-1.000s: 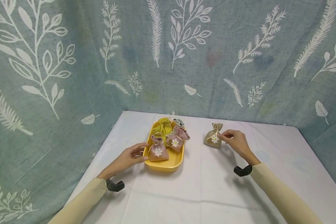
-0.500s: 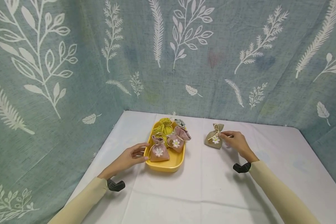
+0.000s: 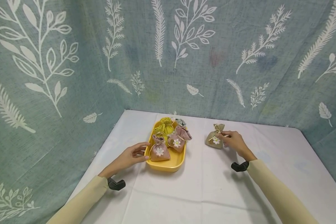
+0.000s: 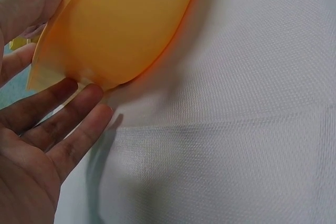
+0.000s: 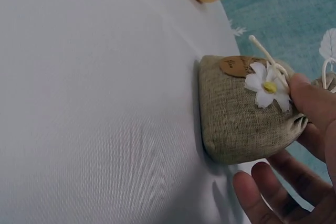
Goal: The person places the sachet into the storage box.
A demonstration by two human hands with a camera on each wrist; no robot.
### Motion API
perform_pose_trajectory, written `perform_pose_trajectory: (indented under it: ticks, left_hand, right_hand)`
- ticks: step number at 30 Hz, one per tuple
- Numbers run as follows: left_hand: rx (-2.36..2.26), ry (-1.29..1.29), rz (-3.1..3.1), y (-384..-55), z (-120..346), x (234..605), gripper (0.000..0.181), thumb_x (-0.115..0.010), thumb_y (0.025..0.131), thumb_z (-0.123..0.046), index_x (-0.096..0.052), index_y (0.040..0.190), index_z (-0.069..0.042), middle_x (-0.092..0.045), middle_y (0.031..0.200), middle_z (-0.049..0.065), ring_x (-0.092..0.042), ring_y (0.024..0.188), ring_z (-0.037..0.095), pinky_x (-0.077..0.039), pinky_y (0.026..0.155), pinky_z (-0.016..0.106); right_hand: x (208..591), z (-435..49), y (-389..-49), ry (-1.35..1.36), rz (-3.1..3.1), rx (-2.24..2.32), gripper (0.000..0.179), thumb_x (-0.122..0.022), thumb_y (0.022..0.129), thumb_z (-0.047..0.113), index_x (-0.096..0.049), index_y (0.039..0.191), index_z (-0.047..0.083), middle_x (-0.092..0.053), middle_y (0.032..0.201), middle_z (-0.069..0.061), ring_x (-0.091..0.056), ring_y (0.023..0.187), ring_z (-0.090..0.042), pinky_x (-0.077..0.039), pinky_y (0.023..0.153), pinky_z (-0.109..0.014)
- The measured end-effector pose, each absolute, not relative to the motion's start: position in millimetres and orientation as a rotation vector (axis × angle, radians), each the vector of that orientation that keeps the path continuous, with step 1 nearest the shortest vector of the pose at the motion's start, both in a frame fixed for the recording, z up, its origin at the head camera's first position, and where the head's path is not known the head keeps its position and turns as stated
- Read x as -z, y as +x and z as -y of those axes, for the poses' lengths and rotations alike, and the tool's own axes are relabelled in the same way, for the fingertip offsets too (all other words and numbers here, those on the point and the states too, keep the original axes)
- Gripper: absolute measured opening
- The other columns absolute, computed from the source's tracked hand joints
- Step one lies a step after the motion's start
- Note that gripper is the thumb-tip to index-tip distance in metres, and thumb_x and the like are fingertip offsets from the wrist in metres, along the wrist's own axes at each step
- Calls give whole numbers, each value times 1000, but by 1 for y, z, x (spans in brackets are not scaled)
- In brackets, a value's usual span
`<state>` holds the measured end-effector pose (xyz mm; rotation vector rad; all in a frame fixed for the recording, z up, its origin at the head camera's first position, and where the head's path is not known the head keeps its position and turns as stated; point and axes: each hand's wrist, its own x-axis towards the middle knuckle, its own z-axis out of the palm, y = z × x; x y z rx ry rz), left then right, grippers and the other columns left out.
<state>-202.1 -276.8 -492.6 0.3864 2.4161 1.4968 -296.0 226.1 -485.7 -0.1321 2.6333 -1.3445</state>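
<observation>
In the head view my left hand (image 3: 132, 155) holds the left rim of a yellow plastic tray (image 3: 168, 168), its thumb at the rim and some fingers touching the outer wall (image 4: 121, 30). My right hand (image 3: 236, 143) pinches the gathered neck of a beige cloth drawstring pouch (image 5: 231, 119), which stands upright on the table right of the tray. A white fabric flower (image 5: 266, 85) and a cream cord trim the pouch. Inside the tray are two pink pouches, the front one (image 3: 156, 152) with a flower, plus yellow-green pouches (image 3: 165, 126) and a grey-green one (image 3: 181, 122) behind.
A white cloth (image 3: 184, 199) covers the table. Blue-green curtains (image 3: 212, 62) printed with white leaves hang along the back and sides. A dark wrist device (image 3: 239, 166) sits on the right wrist, another (image 3: 116, 184) on the left.
My right hand has shifted slightly left, closer about the pouch's neck. The pouch, tray and left hand stay in place; the head view has drifted a little.
</observation>
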Motion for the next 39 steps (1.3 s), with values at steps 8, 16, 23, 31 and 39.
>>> perform_pose_trajectory:
  ticks: [8,16,23,31,39]
  left_hand:
    - [-1510,396,-2406,-203,276,493,64,-78,94,-37,-50,151,-27,-53,149,9,-57,128,30,-48,108,49]
    - [-1489,393,-2428,-200,276,494,64,-77,94,-39,-50,151,-27,-53,149,9,-57,128,30,-49,107,50]
    - [-1482,392,-2438,-200,276,494,65,-78,93,-41,-51,151,-27,-54,148,10,-57,128,30,-48,107,50]
    - [-1509,393,-2429,-201,278,495,64,-78,94,-36,-51,150,-26,-54,147,11,-57,127,30,-50,106,49]
    - [-1531,399,-2408,-203,276,494,63,-79,93,-35,-52,150,-25,-55,147,11,-59,126,30,-51,105,46]
  right_hand:
    - [487,-223,-295,-100,-2577,1493,66,-72,93,55,-67,136,5,-56,146,-19,-67,105,-31,-54,96,-50]
    - [487,-221,-291,-148,-2594,1578,51,-74,95,47,-75,124,6,-63,137,-15,-61,114,-31,-58,90,-45]
    - [482,-219,-286,-137,-2628,1609,48,-75,95,43,-76,123,5,-64,133,-15,-60,107,-28,-55,90,-49]
    - [470,-215,-280,-150,-2607,1659,48,-74,96,42,-75,122,2,-64,131,-16,-61,101,-21,-55,92,-52]
    - [467,-212,-270,-179,-2636,1616,39,-75,96,40,-79,113,5,-66,130,-12,-59,112,-25,-56,91,-47]
